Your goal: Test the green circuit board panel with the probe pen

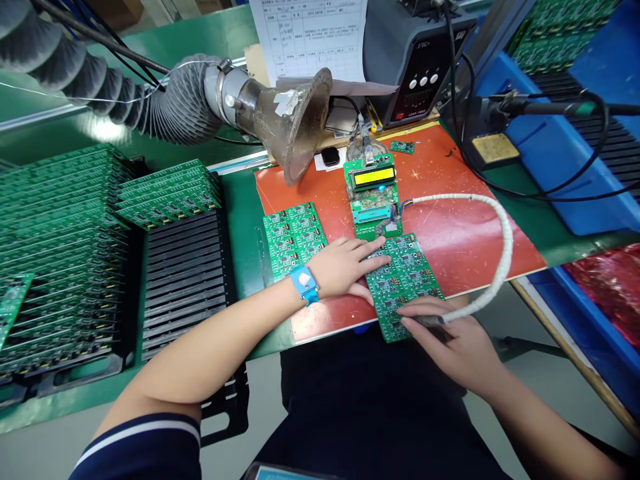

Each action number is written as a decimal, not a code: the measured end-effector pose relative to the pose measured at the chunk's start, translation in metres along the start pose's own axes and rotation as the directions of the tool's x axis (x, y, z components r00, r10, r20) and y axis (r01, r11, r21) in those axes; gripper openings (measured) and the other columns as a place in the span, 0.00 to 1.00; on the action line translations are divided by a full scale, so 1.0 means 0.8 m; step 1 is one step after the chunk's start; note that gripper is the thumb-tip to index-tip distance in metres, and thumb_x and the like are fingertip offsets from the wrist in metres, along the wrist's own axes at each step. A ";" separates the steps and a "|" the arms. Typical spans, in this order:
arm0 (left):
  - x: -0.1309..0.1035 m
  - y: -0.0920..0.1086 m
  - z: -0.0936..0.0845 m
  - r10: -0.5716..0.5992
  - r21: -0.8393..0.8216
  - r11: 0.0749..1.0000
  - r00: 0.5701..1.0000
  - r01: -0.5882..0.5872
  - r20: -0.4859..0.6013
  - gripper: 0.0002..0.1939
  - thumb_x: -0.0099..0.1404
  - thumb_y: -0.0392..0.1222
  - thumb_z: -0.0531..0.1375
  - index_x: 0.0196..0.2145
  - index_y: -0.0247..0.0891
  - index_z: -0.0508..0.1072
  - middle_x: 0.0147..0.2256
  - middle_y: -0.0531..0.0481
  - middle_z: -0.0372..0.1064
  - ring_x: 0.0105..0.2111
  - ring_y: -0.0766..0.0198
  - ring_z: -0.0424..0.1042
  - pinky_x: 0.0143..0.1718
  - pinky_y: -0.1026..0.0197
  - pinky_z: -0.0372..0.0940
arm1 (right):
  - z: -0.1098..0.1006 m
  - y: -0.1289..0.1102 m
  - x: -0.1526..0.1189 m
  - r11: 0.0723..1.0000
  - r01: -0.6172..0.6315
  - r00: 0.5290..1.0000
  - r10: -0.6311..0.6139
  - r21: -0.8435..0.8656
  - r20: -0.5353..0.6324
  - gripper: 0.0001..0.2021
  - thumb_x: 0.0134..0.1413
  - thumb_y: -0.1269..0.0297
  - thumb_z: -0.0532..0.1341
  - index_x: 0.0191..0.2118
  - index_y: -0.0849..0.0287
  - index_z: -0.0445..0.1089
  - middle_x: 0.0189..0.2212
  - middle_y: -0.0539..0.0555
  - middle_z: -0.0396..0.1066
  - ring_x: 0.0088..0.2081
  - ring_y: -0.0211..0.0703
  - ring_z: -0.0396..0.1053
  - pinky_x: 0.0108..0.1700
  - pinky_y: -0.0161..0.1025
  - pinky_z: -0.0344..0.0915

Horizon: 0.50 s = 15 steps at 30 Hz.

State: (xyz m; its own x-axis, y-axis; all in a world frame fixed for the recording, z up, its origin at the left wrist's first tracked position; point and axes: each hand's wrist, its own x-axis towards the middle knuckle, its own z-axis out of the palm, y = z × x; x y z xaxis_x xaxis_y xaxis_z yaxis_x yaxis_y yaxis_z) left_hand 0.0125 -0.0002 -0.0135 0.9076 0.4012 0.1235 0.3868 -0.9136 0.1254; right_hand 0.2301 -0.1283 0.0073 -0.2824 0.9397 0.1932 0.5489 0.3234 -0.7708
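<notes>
Your right hand (465, 343) pinches the cabled probe (430, 321), and just left of that grip lies the green board panel (396, 288), long axis running away from you, its left edge under your left hand's (343, 268) spread fingers.

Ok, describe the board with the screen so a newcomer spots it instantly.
On the green table lies a glossy red mat. Just beyond the left hand is a green circuit board with a teal socket. Unlike the two green component panels nearby, it has a rectangular yellow display.
</notes>
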 end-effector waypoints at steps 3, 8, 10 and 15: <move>0.000 -0.001 0.001 -0.003 0.000 1.000 1.000 0.003 0.004 0.43 0.59 0.73 0.42 0.60 0.39 0.60 0.63 0.39 0.51 0.53 0.51 0.64 0.47 0.53 0.61 | -0.001 0.000 0.000 1.000 -0.020 1.000 0.020 0.003 0.008 0.06 0.59 0.68 0.58 0.41 0.55 0.71 0.36 0.54 0.74 0.40 0.45 0.73 0.43 0.43 0.71; 0.000 -0.001 0.000 -0.007 0.002 1.000 1.000 0.007 0.021 0.43 0.59 0.73 0.42 0.60 0.39 0.60 0.63 0.38 0.51 0.53 0.51 0.63 0.46 0.53 0.61 | 0.000 -0.002 0.001 1.000 -0.021 1.000 0.021 0.009 -0.009 0.06 0.59 0.67 0.59 0.40 0.55 0.72 0.35 0.54 0.74 0.39 0.45 0.74 0.42 0.42 0.72; 0.000 -0.001 0.000 -0.004 0.002 1.000 1.000 0.004 0.020 0.43 0.59 0.73 0.42 0.60 0.39 0.60 0.63 0.38 0.51 0.53 0.51 0.63 0.46 0.53 0.61 | 0.000 -0.002 0.002 1.000 -0.018 1.000 0.018 0.011 -0.010 0.05 0.59 0.68 0.59 0.40 0.55 0.72 0.35 0.54 0.74 0.38 0.45 0.74 0.42 0.42 0.72; 0.000 -0.001 0.000 -0.001 0.001 1.000 1.000 0.001 0.009 0.43 0.59 0.73 0.42 0.59 0.39 0.60 0.63 0.38 0.51 0.53 0.51 0.63 0.46 0.53 0.61 | -0.001 -0.001 0.002 0.999 -0.022 1.000 0.021 0.029 0.006 0.05 0.59 0.69 0.58 0.40 0.55 0.71 0.36 0.54 0.74 0.39 0.45 0.73 0.42 0.41 0.71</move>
State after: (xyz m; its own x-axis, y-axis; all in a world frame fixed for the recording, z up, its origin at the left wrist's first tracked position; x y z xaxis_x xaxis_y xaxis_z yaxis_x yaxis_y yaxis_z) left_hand 0.0124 0.0006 -0.0137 0.9088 0.4012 0.1144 0.3876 -0.9134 0.1241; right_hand 0.2294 -0.1270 0.0087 -0.2749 0.9457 0.1733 0.5320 0.2998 -0.7919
